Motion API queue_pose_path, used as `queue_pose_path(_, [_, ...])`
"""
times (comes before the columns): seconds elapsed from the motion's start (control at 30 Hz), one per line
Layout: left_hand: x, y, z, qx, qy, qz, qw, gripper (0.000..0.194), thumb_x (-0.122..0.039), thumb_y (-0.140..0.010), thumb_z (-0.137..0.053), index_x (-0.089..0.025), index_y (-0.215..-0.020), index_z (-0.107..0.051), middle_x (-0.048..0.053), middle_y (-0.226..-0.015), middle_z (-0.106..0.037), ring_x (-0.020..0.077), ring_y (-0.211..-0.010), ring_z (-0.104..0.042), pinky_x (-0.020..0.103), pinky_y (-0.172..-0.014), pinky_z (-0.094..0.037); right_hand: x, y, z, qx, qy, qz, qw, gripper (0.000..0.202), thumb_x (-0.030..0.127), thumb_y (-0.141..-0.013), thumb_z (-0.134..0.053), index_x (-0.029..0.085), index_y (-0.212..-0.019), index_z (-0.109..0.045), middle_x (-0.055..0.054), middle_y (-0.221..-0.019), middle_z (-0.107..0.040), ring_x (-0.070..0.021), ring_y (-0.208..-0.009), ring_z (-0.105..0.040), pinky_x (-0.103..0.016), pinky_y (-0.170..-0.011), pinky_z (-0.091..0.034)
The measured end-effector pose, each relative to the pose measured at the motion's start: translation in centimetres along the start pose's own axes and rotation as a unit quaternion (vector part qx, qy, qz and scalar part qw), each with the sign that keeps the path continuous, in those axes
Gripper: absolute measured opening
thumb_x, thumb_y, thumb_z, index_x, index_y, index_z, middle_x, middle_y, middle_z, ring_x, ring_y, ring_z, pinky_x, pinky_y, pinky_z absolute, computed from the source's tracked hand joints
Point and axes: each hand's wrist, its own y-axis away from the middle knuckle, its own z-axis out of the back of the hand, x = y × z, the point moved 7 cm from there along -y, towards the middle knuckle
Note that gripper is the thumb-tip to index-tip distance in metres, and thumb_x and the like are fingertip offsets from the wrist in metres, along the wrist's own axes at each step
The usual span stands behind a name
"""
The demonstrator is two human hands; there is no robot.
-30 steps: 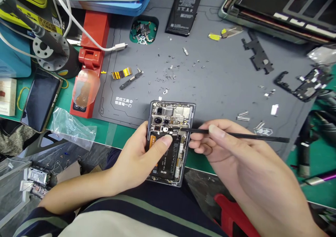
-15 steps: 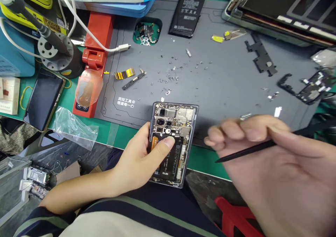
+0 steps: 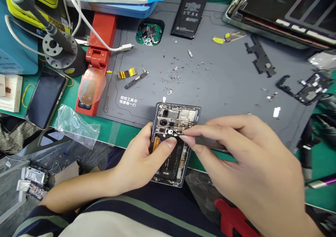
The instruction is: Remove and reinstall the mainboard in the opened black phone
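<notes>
An opened smartphone (image 3: 169, 169) with its back off lies in my left hand (image 3: 147, 153), tilted at the mat's front edge. My left fingers wrap its left side and the thumb presses near the top of its black battery (image 3: 170, 162). Round camera modules (image 3: 163, 122) and metal shields show in its upper part. My right hand (image 3: 241, 156) is closed in a pinch over the phone's right side, just below the cameras. A small pale strip shows by its fingertips; whether they grip it cannot be made out.
On the grey mat (image 3: 223, 76) lie several tiny screws (image 3: 172, 78), a gold flex cable (image 3: 127, 73), a loose battery (image 3: 189, 15) and black phone brackets (image 3: 259, 57). A red clamp device (image 3: 97, 57), screwdriver stand (image 3: 61, 55) and another phone (image 3: 47, 97) stand left.
My right hand has moved left from beside the phone to pinch at it. The black pointed stick it held is out of its fingers. My left hand keeps its hold.
</notes>
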Motion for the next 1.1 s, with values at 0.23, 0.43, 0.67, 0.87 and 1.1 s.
queue_pose_path(0.23, [0.4,0.1,0.1,-0.003,-0.037,0.003,0.999,0.029,-0.041,-0.108,-0.065,-0.023,-0.13,-0.063,0.004,-0.125,-0.074,0.0242,-0.117,-0.068,0.038,-0.106,-0.053,1.1,-0.3,0.0,0.02,0.04,0.043,0.998,0.009,0.033,-0.105,-0.067,0.032,-0.11,-0.074,-0.003,-0.105,-0.072,-0.0216,-0.091,-0.07,-0.035,-0.075,-0.055])
queue_pose_path(0.43, [0.3,0.2,0.0,0.004,-0.031,-0.003,0.999,0.03,-0.042,-0.109,-0.064,-0.025,-0.133,-0.062,0.005,-0.129,-0.074,0.0253,-0.121,-0.068,0.042,-0.11,-0.053,1.2,-0.3,0.0,0.042,-0.01,-0.003,0.999,0.02,0.033,-0.106,-0.063,0.036,-0.117,-0.08,-0.002,-0.107,-0.074,-0.0217,-0.09,-0.072,-0.035,-0.078,-0.058])
queue_pose_path(0.67, [0.4,0.0,0.0,0.0,-0.04,-0.003,0.999,0.028,-0.042,-0.108,-0.064,-0.024,-0.129,-0.062,0.003,-0.113,-0.072,0.0243,-0.114,-0.069,0.04,-0.105,-0.056,1.4,-0.2,0.0,0.046,-0.021,-0.025,0.998,0.023,0.034,-0.106,-0.064,0.038,-0.119,-0.081,-0.002,-0.108,-0.076,-0.0229,-0.088,-0.072,-0.036,-0.075,-0.06])
queue_pose_path(0.87, [0.0,0.0,-0.1,-0.006,-0.065,-0.018,0.998,0.019,-0.038,-0.109,-0.063,-0.023,-0.12,-0.062,0.001,-0.101,-0.07,0.0252,-0.12,-0.068,0.039,-0.11,-0.054,1.6,-0.1,0.0,0.05,-0.005,-0.014,0.999,0.022,0.032,-0.106,-0.064,0.038,-0.119,-0.081,-0.001,-0.109,-0.077,-0.0223,-0.092,-0.074,-0.034,-0.074,-0.058])
queue_pose_path(1.1, [0.1,0.0,-0.1,-0.006,-0.087,-0.009,0.996,0.03,-0.04,-0.109,-0.063,-0.024,-0.134,-0.061,0.001,-0.098,-0.071,0.028,-0.129,-0.068,0.042,-0.113,-0.054,1.3,-0.8,0.0,0.059,-0.022,-0.014,0.998,0.02,0.036,-0.107,-0.064,0.037,-0.116,-0.082,0.0,-0.107,-0.077,-0.02,-0.092,-0.074,-0.032,-0.078,-0.06])
